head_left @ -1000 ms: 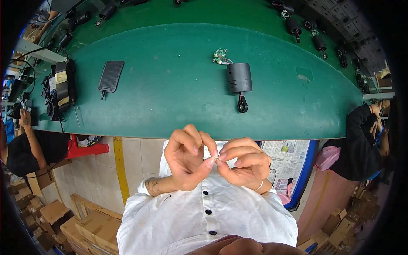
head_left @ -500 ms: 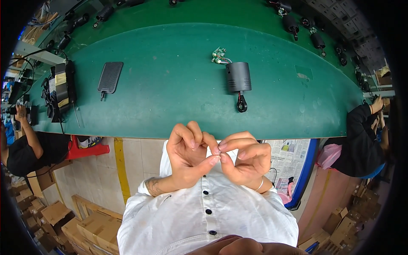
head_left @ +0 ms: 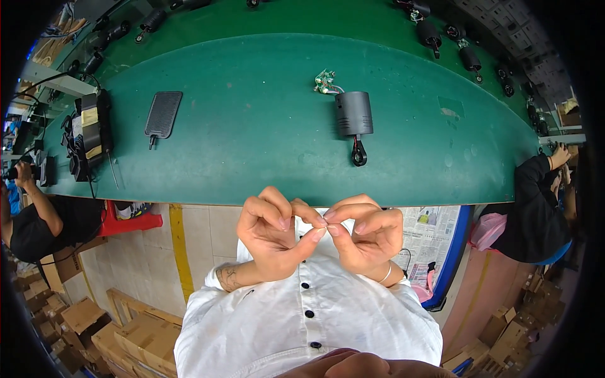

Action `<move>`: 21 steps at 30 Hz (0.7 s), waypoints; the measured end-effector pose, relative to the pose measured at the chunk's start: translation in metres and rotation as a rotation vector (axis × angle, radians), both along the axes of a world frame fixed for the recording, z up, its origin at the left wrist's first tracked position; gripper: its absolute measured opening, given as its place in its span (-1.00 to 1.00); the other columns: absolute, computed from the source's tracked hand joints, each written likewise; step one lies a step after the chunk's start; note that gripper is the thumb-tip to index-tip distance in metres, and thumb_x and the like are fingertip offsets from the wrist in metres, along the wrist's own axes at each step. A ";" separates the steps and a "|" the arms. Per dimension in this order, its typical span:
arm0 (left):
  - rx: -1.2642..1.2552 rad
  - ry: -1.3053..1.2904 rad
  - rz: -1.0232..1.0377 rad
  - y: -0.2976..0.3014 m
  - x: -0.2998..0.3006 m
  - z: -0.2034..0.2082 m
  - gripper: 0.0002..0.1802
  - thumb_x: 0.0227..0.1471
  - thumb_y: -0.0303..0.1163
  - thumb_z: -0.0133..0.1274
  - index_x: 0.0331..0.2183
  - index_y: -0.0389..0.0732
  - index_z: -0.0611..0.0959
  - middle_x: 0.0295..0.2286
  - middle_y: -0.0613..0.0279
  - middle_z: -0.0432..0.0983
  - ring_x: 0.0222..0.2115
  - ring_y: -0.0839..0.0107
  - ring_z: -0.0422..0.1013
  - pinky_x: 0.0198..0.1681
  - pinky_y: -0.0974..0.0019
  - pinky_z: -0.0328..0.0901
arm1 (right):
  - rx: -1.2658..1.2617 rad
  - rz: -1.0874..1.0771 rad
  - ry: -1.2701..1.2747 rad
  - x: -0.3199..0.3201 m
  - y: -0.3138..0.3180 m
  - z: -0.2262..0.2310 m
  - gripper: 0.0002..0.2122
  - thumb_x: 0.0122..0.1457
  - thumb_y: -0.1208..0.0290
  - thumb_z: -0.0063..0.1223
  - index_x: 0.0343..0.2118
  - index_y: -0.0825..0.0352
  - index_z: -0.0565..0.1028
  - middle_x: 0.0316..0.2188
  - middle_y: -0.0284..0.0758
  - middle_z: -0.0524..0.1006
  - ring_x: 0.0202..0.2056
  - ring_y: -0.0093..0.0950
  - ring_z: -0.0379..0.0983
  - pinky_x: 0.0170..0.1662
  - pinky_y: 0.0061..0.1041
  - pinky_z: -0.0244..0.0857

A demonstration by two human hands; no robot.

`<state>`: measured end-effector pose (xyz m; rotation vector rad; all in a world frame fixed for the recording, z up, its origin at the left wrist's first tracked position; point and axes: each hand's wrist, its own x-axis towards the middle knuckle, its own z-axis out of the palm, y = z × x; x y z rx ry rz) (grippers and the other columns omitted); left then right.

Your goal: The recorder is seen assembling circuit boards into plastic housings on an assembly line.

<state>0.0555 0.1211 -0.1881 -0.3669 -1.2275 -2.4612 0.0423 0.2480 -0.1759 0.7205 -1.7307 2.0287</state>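
Observation:
My left hand and my right hand meet fingertip to fingertip just off the near edge of the green table. Thumb and forefinger are pinched together on each; whatever sits between them is hidden or too small to name. Beyond my hands lies a black cylindrical housing with a looped black end pointing toward me. Wires run from its far end to a small green circuit board. Farther left on the table rests a flat black ribbed panel with a short stem.
At the table's left stands a dark device with cables, a thin screwdriver-like rod beside it. Several similar black housings line the green strip behind. Co-workers sit at left and right. Cardboard boxes stand on the floor.
My left hand has shifted slightly left, its fingers tilted a little differently, still pinched against the right fingertips. The left co-worker's hand has moved. The housing and panel stay put.

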 end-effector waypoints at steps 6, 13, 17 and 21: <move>-0.108 0.060 0.064 -0.001 -0.001 0.002 -0.51 -0.33 -0.85 0.15 -0.44 -0.16 0.28 -0.50 0.31 0.17 -0.50 0.20 0.53 -0.43 0.34 0.40 | -0.029 0.018 -0.032 0.000 0.000 -0.001 -0.66 -0.12 0.77 0.14 -0.38 0.30 0.23 -0.44 -0.10 0.55 -0.38 -0.34 0.49 -0.39 -0.56 0.36; -0.263 0.175 0.150 -0.001 -0.001 -0.002 -0.55 -0.30 -0.83 0.14 -0.45 -0.16 0.31 -0.50 0.31 0.18 -0.46 0.16 0.55 -0.43 0.37 0.38 | -0.039 0.030 -0.037 0.000 0.000 -0.003 -0.61 -0.12 0.78 0.12 -0.33 0.28 0.17 -0.43 -0.11 0.53 -0.39 -0.36 0.48 -0.37 -0.56 0.34; -0.366 0.239 0.228 0.002 0.000 -0.005 -0.58 -0.28 -0.82 0.14 -0.47 -0.14 0.33 -0.49 0.32 0.22 -0.42 0.18 0.55 -0.42 0.39 0.37 | -0.063 0.006 -0.035 0.000 -0.002 -0.004 -0.58 -0.12 0.77 0.13 -0.32 0.26 0.13 -0.43 -0.12 0.52 -0.41 -0.37 0.46 -0.37 -0.56 0.32; -0.469 0.312 0.306 0.003 0.002 -0.011 -0.59 -0.26 -0.81 0.14 -0.49 -0.12 0.34 -0.47 0.33 0.25 -0.39 0.23 0.56 -0.40 0.41 0.37 | -0.089 -0.003 -0.044 0.001 -0.004 -0.004 -0.56 -0.12 0.77 0.12 -0.32 0.24 0.10 -0.43 -0.13 0.51 -0.42 -0.37 0.45 -0.36 -0.56 0.30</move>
